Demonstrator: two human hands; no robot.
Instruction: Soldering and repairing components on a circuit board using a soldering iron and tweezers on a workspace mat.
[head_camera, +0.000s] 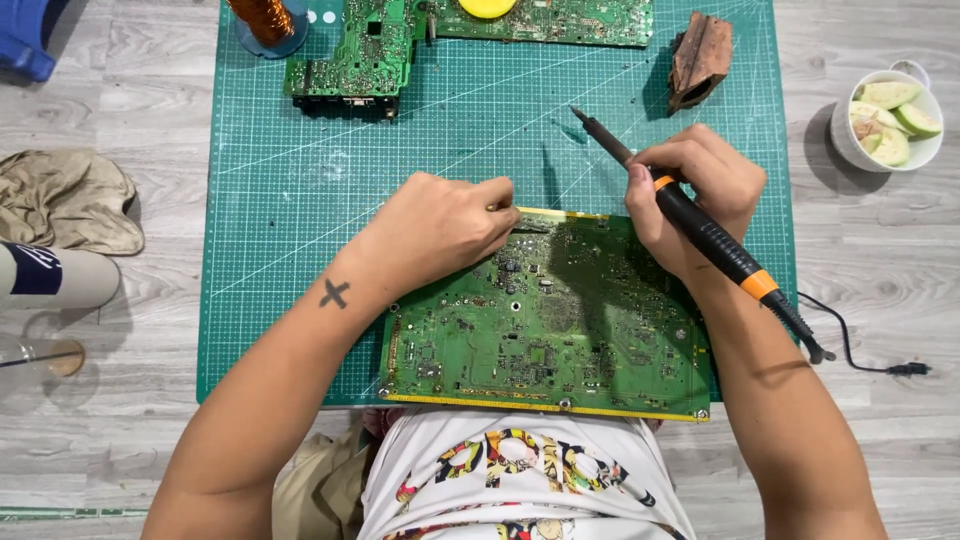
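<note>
With the left hand (445, 225) pressed closed on the circuit board (545, 320), the right hand (690, 195) grips a soldering iron (700, 225); a second board (365, 55) and a fruit bowl (890, 122) sit at the frame's top.

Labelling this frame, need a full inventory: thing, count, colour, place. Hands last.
cutting mat: 1, green with a grid, on the grey wood floor
large circuit board: 1, green, near edge of the mat, under both hands
other circuit boards: at least 2, green, far edge of the mat
yellow disc: 1, top edge, partly cut off
copper wire coil: 1, top left of the mat
brown block: 1, far right of the mat
bowl: 1, white, sliced green fruit inside, right of the mat
cloth: 1, beige, left of the mat
soldering iron: 1, black and orange, tip up, off the board
left hand: on the large circuit board's far edge
right hand: grip closed on the soldering iron
</note>
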